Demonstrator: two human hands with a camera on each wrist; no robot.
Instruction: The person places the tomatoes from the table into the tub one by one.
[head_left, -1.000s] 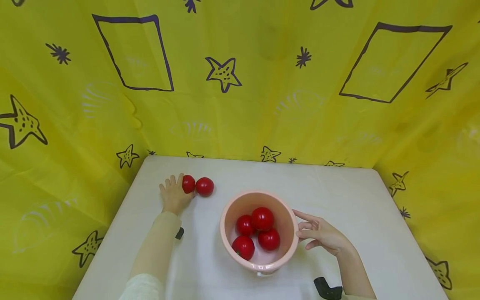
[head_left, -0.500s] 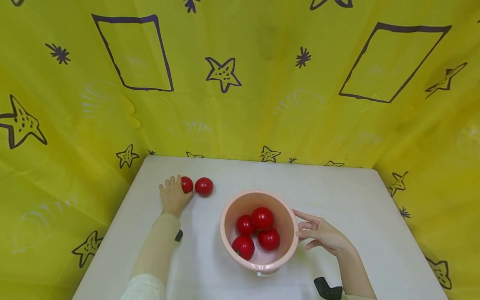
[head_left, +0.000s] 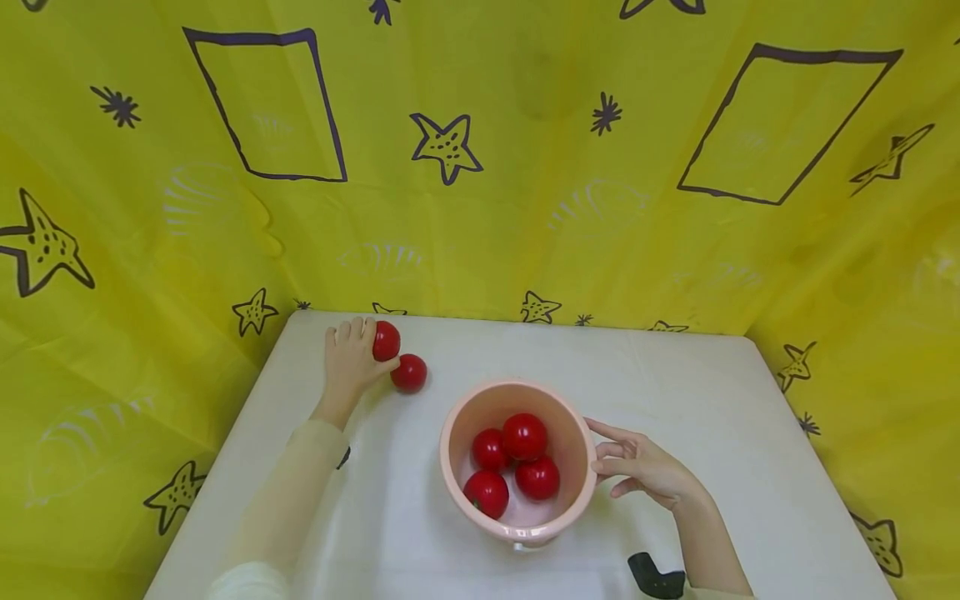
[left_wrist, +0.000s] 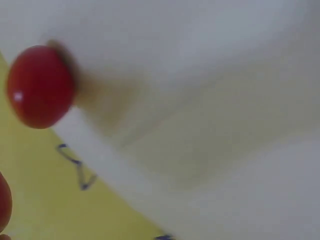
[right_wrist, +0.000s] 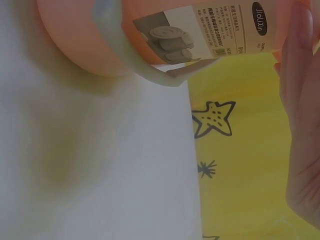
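My left hand (head_left: 351,357) grips a red tomato (head_left: 386,341) at the back left of the table, its fingers on the far side and thumb on the near side. A second tomato (head_left: 408,373) lies just right of the thumb; in the left wrist view this tomato (left_wrist: 41,87) sits on the white surface, while the held tomato (left_wrist: 4,202) is cut off at the left edge. Several tomatoes (head_left: 525,437) lie inside a pink bucket (head_left: 517,533). Against the bucket's right side rest the fingers of my right hand (head_left: 648,471), loosely bent.
White table (head_left: 637,375) surrounds the bucket, with yellow patterned curtain (head_left: 510,233) behind and at both sides. The bucket's pale handle (right_wrist: 125,55) hangs down beside its printed label (right_wrist: 200,32). A black wrist mount (head_left: 656,575) sits by the right forearm.
My left hand has moved away from me and slightly right, with its tomato raised from beside the other one. The bucket and right hand stay in place.
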